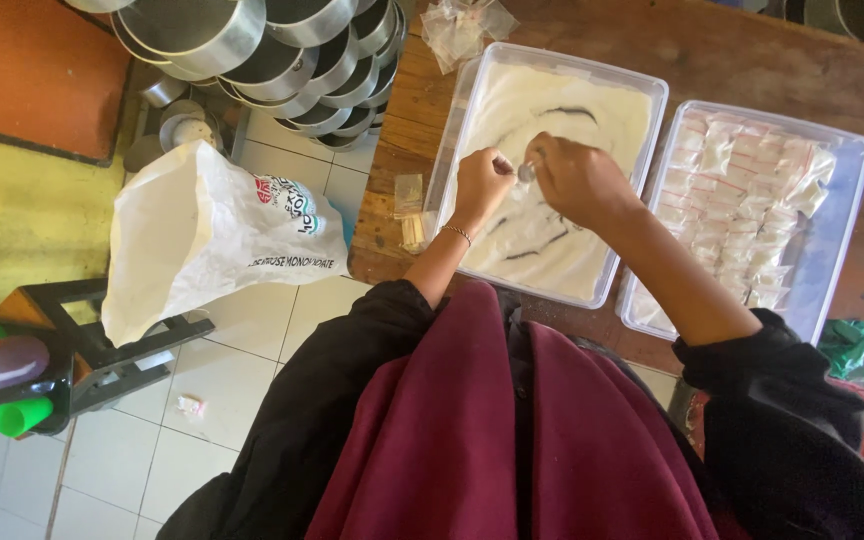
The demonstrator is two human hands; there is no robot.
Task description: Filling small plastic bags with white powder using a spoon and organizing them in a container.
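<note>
Nearest to us, the dark sleeves run up to both hands, which meet over the clear tub of white powder [602, 110] at twelve o'clock. The left hand [482, 185] is pinched together on a small clear sachet [503, 165]. The right hand [577, 180] is closed on a small metal spoon [526, 172], whose bowl touches the sachet's mouth. In our judgement, the spoon should stay level and the mouth open directly above the powder, so spills drop back in. At two o'clock a second tub [837, 240] holds rows of filled sachets [742, 190]. At nine o'clock a white sack [192, 235] stands; stacked metal tins [282, 50] lie at eleven.
</note>
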